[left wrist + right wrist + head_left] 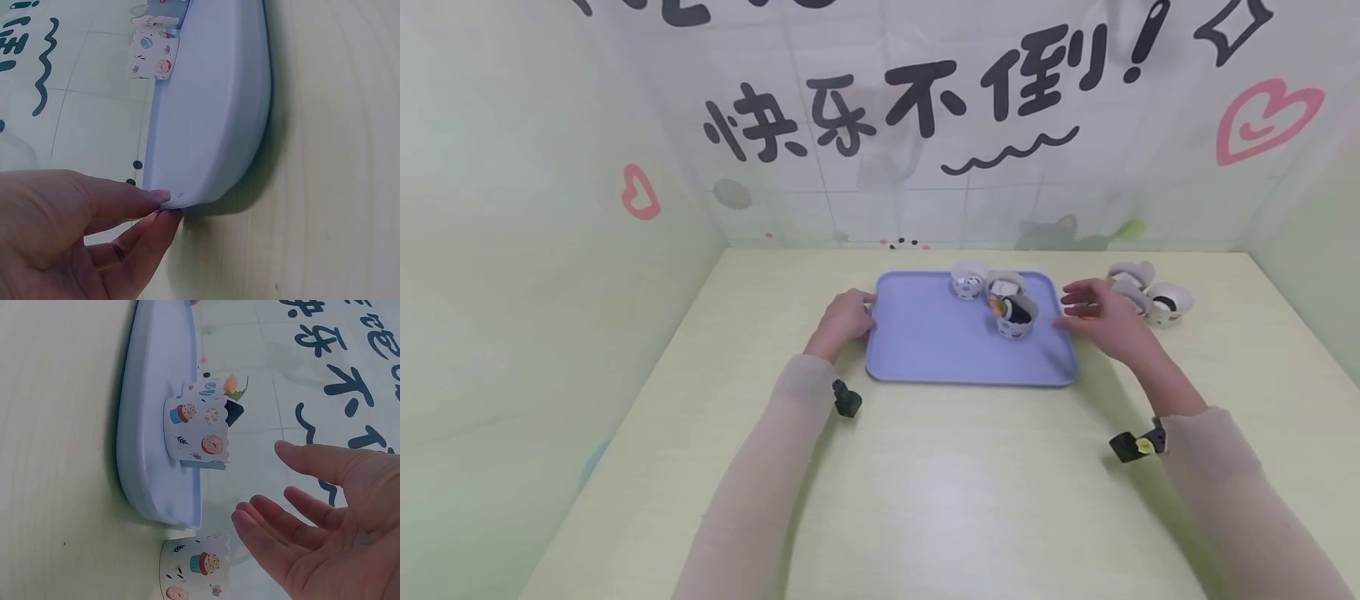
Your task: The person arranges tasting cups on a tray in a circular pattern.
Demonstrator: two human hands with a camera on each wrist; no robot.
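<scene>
My left hand (845, 318) pinches the left edge of a lilac tray (932, 333), thumb on the rim and fingers beneath it, as the left wrist view shows. On the tray's right half stand several printed paper baking cups. The front cup (1013, 330) holds a dark piece and something orange and green. Behind it are a cup (967, 289) with white contents and a third one (1004, 282). Near the tray's right rim hovers my right hand (1101, 317), fingers spread apart and holding nothing, also seen in the right wrist view.
Right of the tray, past my right hand, more paper cups stand close together, one (1167, 310) with dark contents. The pale wooden table (970, 492) meets a white wall (880, 212) with lettering at the back. Side walls flank it.
</scene>
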